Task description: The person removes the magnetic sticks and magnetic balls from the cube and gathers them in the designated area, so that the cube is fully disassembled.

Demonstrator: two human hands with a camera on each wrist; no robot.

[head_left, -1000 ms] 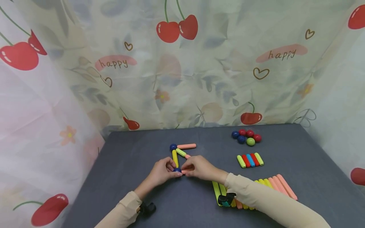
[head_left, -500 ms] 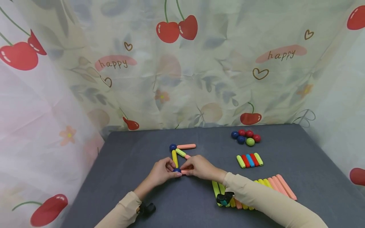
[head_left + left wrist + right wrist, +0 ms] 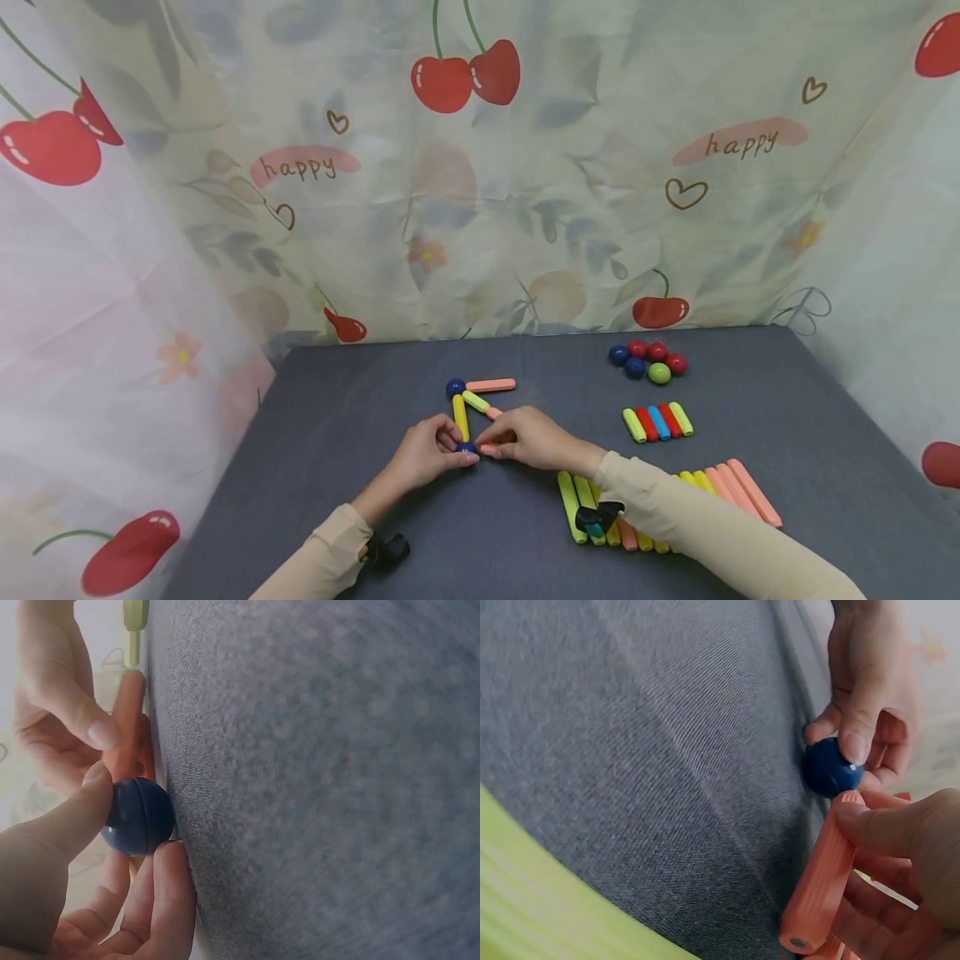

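In the head view, my left hand [image 3: 427, 450] pinches a dark blue ball [image 3: 142, 817] between thumb and fingers, low at the tabletop. My right hand [image 3: 528, 440] holds a salmon-pink magnetic stick [image 3: 821, 877] by its ball-side end, which meets the ball. A dark magnet dot shows in the stick's other end. From the held ball a yellow stick [image 3: 461, 417] runs back to a second blue ball [image 3: 455, 387]. That far ball also joins a pink stick [image 3: 491, 385] pointing right and a yellow-green stick [image 3: 476, 402] slanting toward my right hand, with another pink piece partly hidden there.
Several red, blue and green balls [image 3: 658, 372] sit at the back right. In front of them lie short coloured sticks [image 3: 658, 422] in a row. Longer yellow, green and pink sticks [image 3: 753, 492] lie partly under my right forearm. A patterned curtain [image 3: 480, 208] encloses the grey table [image 3: 300, 483].
My right hand has shifted slightly, and less of the pink stick shows beside the ball in the head view. The left hand and the ball it pinches stay in place.
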